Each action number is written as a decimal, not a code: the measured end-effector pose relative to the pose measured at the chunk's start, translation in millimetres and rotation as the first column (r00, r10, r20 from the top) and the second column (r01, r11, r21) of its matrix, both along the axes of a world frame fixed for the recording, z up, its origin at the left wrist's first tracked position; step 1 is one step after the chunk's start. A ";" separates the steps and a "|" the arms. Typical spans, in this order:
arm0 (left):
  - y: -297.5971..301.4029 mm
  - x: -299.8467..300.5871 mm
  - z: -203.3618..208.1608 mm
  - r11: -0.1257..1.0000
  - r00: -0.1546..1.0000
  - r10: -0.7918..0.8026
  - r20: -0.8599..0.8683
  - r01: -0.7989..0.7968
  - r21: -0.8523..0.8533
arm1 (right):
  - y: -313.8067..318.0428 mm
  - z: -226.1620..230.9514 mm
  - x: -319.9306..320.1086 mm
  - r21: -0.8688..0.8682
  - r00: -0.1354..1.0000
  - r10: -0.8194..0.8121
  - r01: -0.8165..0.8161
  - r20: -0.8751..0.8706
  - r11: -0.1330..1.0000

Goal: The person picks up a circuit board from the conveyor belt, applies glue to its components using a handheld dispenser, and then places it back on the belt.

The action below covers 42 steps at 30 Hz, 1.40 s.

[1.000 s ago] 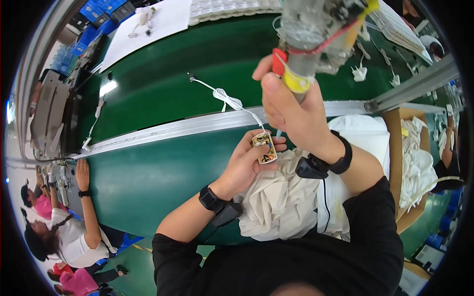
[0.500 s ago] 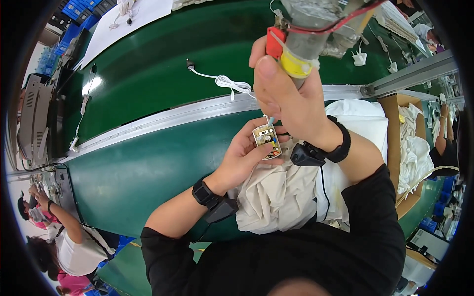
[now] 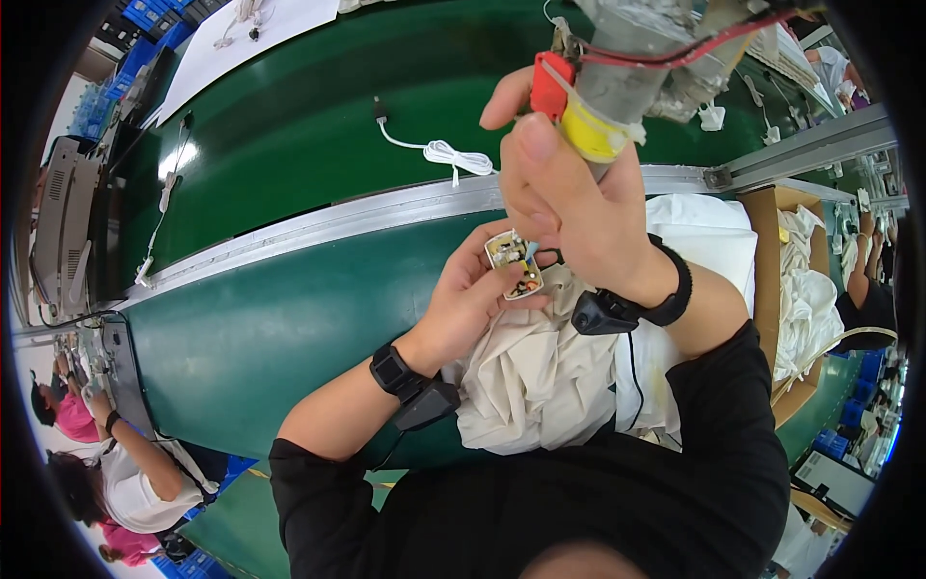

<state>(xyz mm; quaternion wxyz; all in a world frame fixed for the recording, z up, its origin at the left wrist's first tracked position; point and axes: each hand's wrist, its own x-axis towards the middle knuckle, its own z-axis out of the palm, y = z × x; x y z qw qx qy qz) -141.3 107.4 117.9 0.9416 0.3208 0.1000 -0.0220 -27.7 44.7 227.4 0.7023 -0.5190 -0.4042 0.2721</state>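
Above the near bench, my left hand grips a small open white plastic housing, with a circuit board and coloured parts showing inside. The thumb presses on its lower part. My right hand is wrapped round a grey cylindrical wired tool with a red switch and a yellow band. A light blue tip points down from under that hand to the board; whether it touches cannot be made out. My fingers hide the tool's lower part. Beige cloth lies below both hands.
A metal rail separates the near bench from the green work surface. A coiled white cable lies beyond the rail. At right stands a cardboard box with white cloth. Co-workers sit at left.
The housing has shifted slightly up and left and tilted in my left hand. My right hand and the tool have moved a little right, and the light blue tip now shows over the board.
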 end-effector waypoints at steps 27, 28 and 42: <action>7.8 -0.2 0.8 0.980 0.999 0.039 0.013 -0.035 -0.198 | -2.3 -0.4 -7.7 0.022 0.991 0.121 -0.120 -0.058 0.993; 7.8 -0.2 3.0 0.966 0.999 0.015 0.028 -0.007 -0.258 | -3.0 -0.9 -8.6 0.021 0.991 0.122 -0.121 -0.059 0.992; 9.3 -0.9 3.1 0.919 0.988 -0.080 0.132 0.125 -0.375 | -3.9 -10.0 -13.9 0.023 0.992 0.106 -0.105 -0.071 0.994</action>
